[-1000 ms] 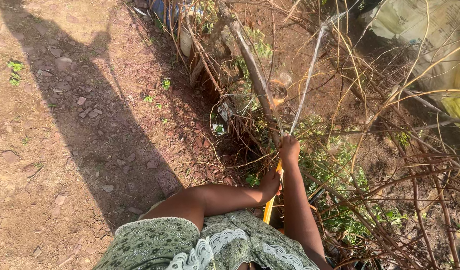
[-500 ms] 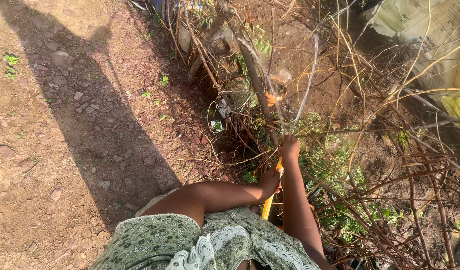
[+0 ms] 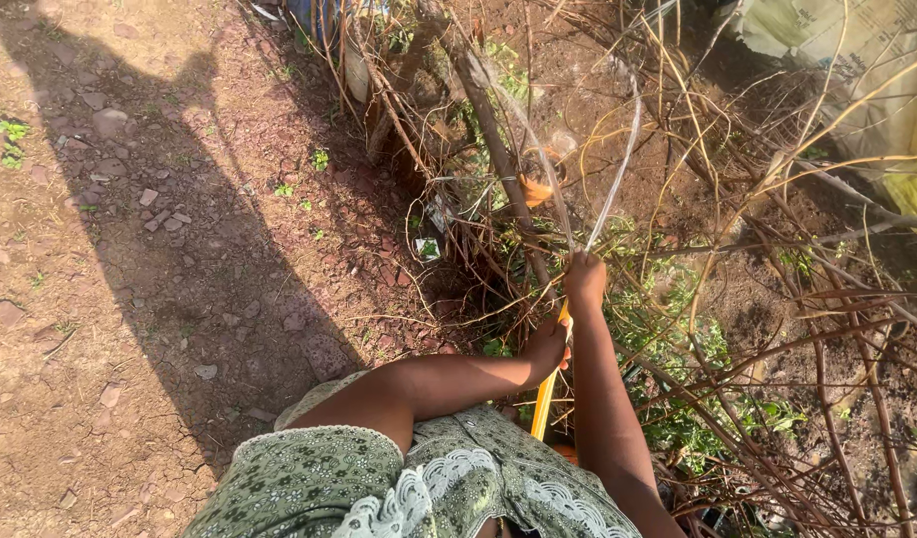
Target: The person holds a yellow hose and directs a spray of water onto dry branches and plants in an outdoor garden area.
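Yellow and smooth, the hose (image 3: 545, 394) rises in a slim tube between both forearms, its lower end cut off behind the green patterned dress (image 3: 409, 483) with its white lace trim; the left hand (image 3: 545, 346) wraps it from the side with fingers closed round the tube, and the right hand (image 3: 584, 279) is clenched over its top end, so the mouth of the hose is hidden; from that fist two thin, glassy streams of water (image 3: 608, 189) fan upward and blur into the light; a rough grey-brown branch (image 3: 493, 134) slants just beside them, amid a tangle of dry, wiry yellow and reddish stems (image 3: 777, 329); small green leafy plants (image 3: 678, 339) show under the stems, partly masked; cracked red-brown soil (image 3: 110, 329) strewn with flat stones lies to the left, crossed by a long shadow (image 3: 189, 239); a pale, crumpled sack (image 3: 857, 60) is cut off at the upper right corner; a blue and white object at the top edge is too hidden to make out
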